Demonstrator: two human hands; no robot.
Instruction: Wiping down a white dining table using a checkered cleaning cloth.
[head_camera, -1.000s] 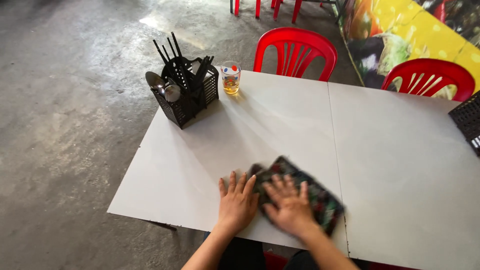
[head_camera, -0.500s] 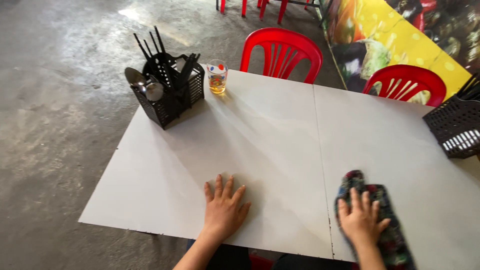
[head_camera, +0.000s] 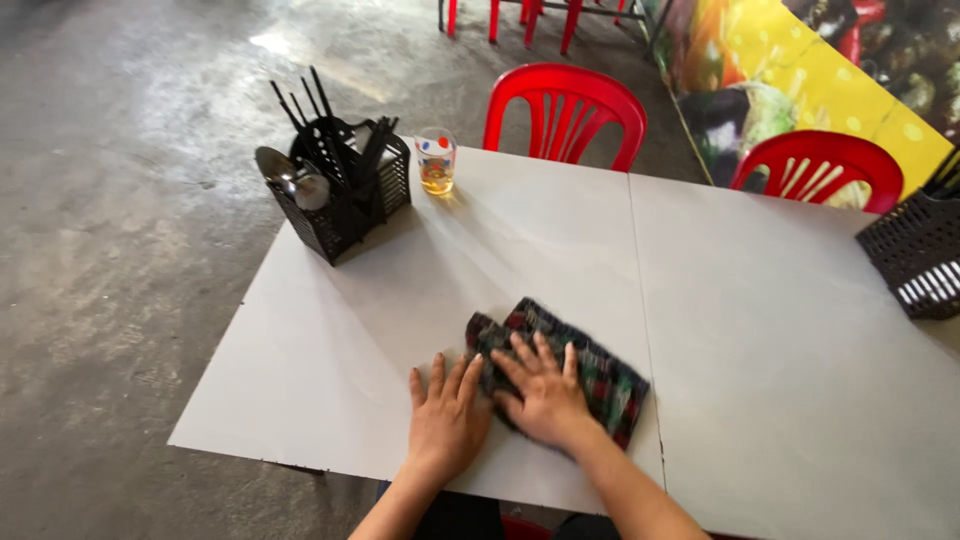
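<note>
While the checked cloth (head_camera: 590, 365) lies flat near the front edge of the white tabletop (head_camera: 790, 340), the right hand (head_camera: 540, 395) presses on it with fingers spread. Just beside it, the left hand (head_camera: 447, 415) rests flat on the bare surface, fingers also spread. A black cutlery basket (head_camera: 340, 190) and a glass (head_camera: 436, 160) stand at the far corner.
</note>
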